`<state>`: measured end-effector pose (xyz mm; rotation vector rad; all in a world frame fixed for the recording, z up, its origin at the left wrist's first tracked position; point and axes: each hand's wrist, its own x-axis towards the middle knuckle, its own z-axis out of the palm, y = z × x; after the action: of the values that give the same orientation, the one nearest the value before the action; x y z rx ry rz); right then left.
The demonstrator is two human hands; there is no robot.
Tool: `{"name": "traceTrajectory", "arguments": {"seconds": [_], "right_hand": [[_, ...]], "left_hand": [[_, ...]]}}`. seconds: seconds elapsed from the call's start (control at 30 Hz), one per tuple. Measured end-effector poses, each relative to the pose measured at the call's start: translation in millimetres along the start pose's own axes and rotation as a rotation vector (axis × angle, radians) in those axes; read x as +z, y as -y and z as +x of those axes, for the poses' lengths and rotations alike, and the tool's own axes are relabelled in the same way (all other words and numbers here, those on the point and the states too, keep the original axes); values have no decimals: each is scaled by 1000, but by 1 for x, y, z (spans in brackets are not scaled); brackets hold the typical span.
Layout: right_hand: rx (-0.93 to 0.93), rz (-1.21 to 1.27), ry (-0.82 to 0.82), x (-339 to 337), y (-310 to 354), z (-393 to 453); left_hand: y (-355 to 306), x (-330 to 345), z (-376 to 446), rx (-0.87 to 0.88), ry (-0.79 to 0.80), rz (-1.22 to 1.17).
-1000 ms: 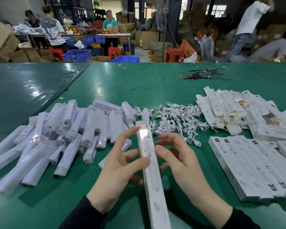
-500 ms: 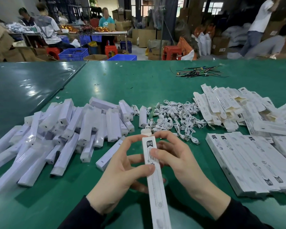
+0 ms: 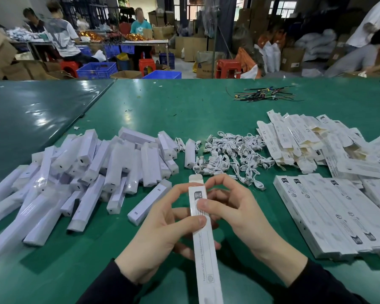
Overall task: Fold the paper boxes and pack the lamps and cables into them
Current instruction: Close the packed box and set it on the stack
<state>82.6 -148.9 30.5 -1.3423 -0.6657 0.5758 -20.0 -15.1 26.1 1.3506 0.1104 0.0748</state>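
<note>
Box in hand: I see one long box (image 3: 203,224) held over the green table (image 3: 184,110), its far flap still up.
Left hand (image 3: 162,233): curled round the box, thumb on top.
Right hand (image 3: 235,213): pinching the box near its flap.
Done: a row of packed-looking boxes (image 3: 329,216) right of my box.
Left: lamps (image 3: 92,170) piled to its left, cables (image 3: 230,156) beyond it, flat boxes (image 3: 305,139) far right.
Hidden: I can't tell what's inside; its near end is cut off.

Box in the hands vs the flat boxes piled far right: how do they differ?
The held box is folded into a long square tube; the flat boxes lie collapsed. The held box is gripped above the table by the left hand and right hand; the flat boxes lie in a loose, overlapping heap. Its end flap stands open at the top. Both are white, printed card.
</note>
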Motion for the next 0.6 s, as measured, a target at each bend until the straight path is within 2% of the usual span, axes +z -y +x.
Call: {"name": "traceTrajectory", "arguments": {"seconds": [0.13,0.27,0.4,0.6], "right_hand": [[4,-57,-81,-4,2,2],[163,77,-209,-4,2,5],[301,139,-196,-2,2,6],[240,142,-110,-3,5,4]], "left_hand": [[-1,1,0,-15,40,4],[-1,2,-1,-53,114,14],[-1,2,-1,-86,137,25],[1,2,1,-63,90,21]]}}
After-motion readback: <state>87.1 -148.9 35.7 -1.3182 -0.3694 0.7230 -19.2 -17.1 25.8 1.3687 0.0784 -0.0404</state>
